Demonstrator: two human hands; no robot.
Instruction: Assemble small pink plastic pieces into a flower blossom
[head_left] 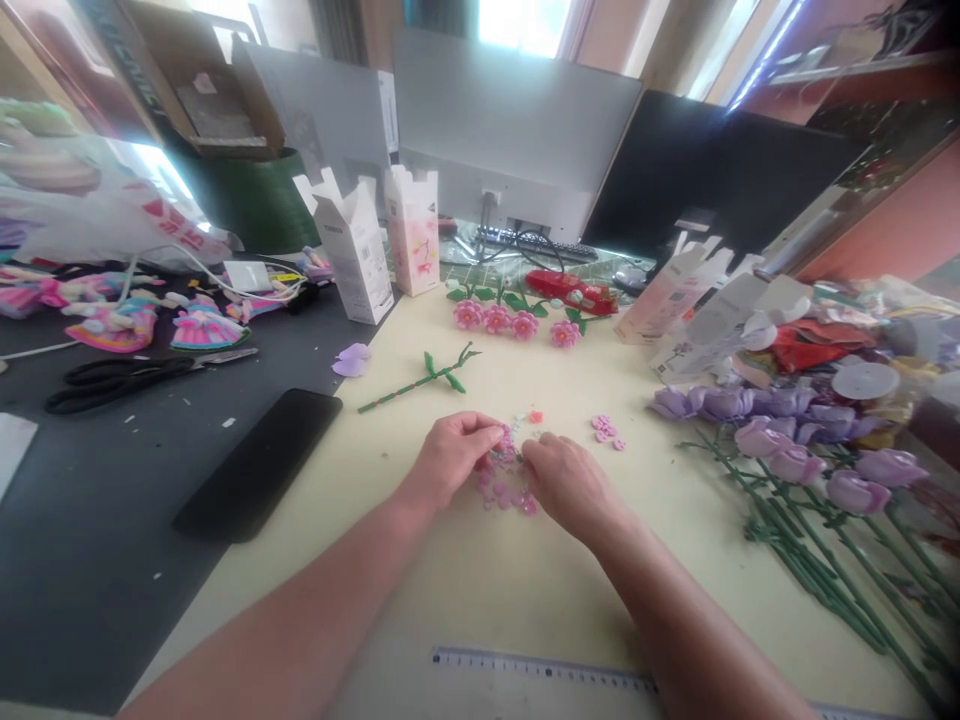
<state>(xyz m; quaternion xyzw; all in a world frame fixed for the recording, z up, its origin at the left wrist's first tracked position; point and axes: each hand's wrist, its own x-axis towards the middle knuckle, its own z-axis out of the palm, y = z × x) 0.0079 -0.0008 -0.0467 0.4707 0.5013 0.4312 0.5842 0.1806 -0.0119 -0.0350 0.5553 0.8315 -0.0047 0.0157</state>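
Both hands work close together over a loose cluster of small pink flower pieces on the pale tabletop. Thumb and forefinger of my left hand are pinched on a small pink piece. Just to its right, my right hand has its fingers curled down by the same pieces; what lies in its grip is hidden. Beyond the hands are a small orange piece and a group of pink pieces. A green toy stem with leaves lies farther off to the left.
Assembled pink flowers lie at the back, near white boxes. Purple roses on green stems fill the right side. A black phone and scissors lie left. A ruler lies in front.
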